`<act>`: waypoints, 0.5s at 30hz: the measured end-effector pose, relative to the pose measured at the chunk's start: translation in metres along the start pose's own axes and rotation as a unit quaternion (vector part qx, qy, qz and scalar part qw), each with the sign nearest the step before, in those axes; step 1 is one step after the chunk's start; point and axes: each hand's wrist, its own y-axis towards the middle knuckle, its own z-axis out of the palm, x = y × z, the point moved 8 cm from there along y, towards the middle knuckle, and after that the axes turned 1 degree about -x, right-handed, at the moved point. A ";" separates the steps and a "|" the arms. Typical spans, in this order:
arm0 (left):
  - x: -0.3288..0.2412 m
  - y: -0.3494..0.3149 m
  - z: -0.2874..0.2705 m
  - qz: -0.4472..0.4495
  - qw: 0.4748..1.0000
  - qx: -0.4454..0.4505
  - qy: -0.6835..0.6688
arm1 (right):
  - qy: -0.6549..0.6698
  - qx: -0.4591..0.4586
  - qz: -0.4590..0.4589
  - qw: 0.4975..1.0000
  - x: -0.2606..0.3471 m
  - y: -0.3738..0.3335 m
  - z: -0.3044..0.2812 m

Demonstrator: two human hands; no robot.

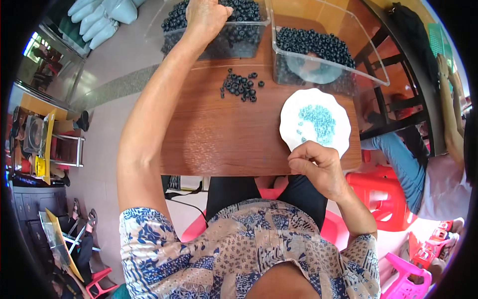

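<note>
At the top edge, my left hand (206, 17) is over the left clear plastic bin (214, 42), which holds many small black ring-like pieces (244, 11). The frame's edge cuts off most of its fingers, so their grip does not show. My right hand (321, 167) is closed in a pinch at the near rim of a white scalloped plate (289, 119); whatever its fingertips hold is too small to make out. Tiny blue-green bits (318, 122) are spread on the plate. A loose heap of black ring-like pieces (241, 87) lies on the brown table (224, 134).
A second clear bin (279, 74) of black pieces stands behind the plate. To the right are a red plastic stool (381, 194) and a seated person (443, 184) whose hand is by a green perforated sheet (438, 40). White sacks (102, 20) lie on the floor at the far left.
</note>
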 end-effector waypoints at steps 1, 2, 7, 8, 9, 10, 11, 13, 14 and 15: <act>-0.002 -0.013 -0.002 -0.003 1.000 0.006 0.000 | -0.033 -0.009 -0.035 0.999 0.001 0.000 -0.005; -0.002 -0.029 0.003 -0.013 0.997 0.057 -0.041 | -0.011 -0.019 -0.027 0.999 -0.004 -0.002 -0.008; 0.018 -0.120 0.002 -0.077 0.976 0.163 -0.120 | 0.055 -0.026 0.001 0.998 -0.015 -0.011 -0.015; 0.023 -0.138 -0.006 -0.099 0.974 0.180 -0.101 | 0.058 -0.021 -0.004 0.998 -0.014 -0.013 -0.013; 0.028 -0.152 0.001 -0.118 0.968 0.201 -0.093 | 0.058 -0.026 -0.004 0.998 -0.015 -0.012 -0.014; 0.027 -0.163 0.006 -0.119 0.966 0.206 -0.098 | 0.059 -0.031 0.002 0.998 -0.018 -0.011 -0.015; 0.022 -0.171 0.005 -0.095 0.971 0.212 -0.065 | 0.043 -0.029 -0.001 0.999 -0.020 -0.011 -0.014; 0.013 -0.180 0.008 -0.070 0.973 0.218 -0.034 | 0.027 -0.029 -0.003 0.999 -0.021 -0.011 -0.012; 0.006 -0.181 0.010 -0.047 0.976 0.213 -0.023 | 0.028 -0.023 -0.005 0.999 -0.020 -0.010 -0.010; 0.002 -0.182 0.012 -0.024 0.978 0.209 -0.012 | 0.029 -0.018 -0.006 0.999 -0.019 -0.010 -0.008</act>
